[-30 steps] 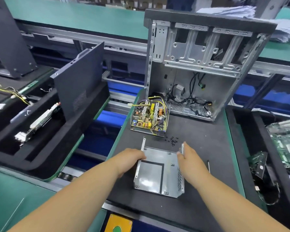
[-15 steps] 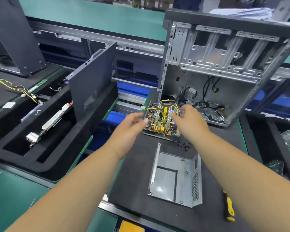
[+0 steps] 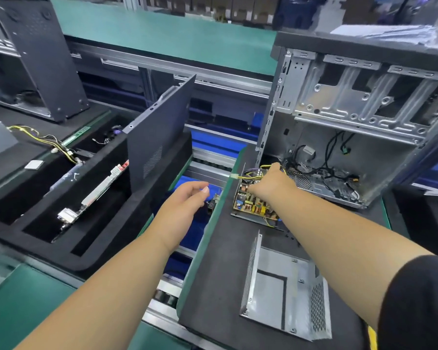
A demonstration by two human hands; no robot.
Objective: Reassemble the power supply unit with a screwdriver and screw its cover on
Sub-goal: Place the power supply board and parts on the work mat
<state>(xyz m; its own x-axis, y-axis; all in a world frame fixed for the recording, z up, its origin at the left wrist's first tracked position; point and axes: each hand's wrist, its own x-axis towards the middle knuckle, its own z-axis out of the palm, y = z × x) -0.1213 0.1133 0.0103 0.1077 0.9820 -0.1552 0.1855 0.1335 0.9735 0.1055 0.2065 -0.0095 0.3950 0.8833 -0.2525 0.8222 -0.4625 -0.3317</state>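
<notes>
The power supply circuit board [image 3: 250, 205], yellow-brown with yellow wires, sits on its metal base on the black foam mat [image 3: 220, 274]. My right hand [image 3: 271, 184] lies on top of the board, fingers curled around its wire bundle at the far side. My left hand [image 3: 185, 200] hovers left of the board past the mat's edge, fingers loosely apart, next to a small black part [image 3: 211, 207]; I cannot tell whether it touches it. The grey metal cover [image 3: 283, 286] lies open-side up near me. Small black screws [image 3: 290, 234] lie between board and cover.
An open computer case [image 3: 352, 127] with loose cables stands behind the board. A dark side panel [image 3: 159, 137] leans in a black foam tray [image 3: 61, 210] at left, which holds a long card. A yellow screwdriver handle [image 3: 372, 337] peeks out by my right sleeve.
The view has swung left and the cover now lies nearer the lower right. My right hand moved onto the board's wires. My left hand drifted off the board to the mat's left edge.
</notes>
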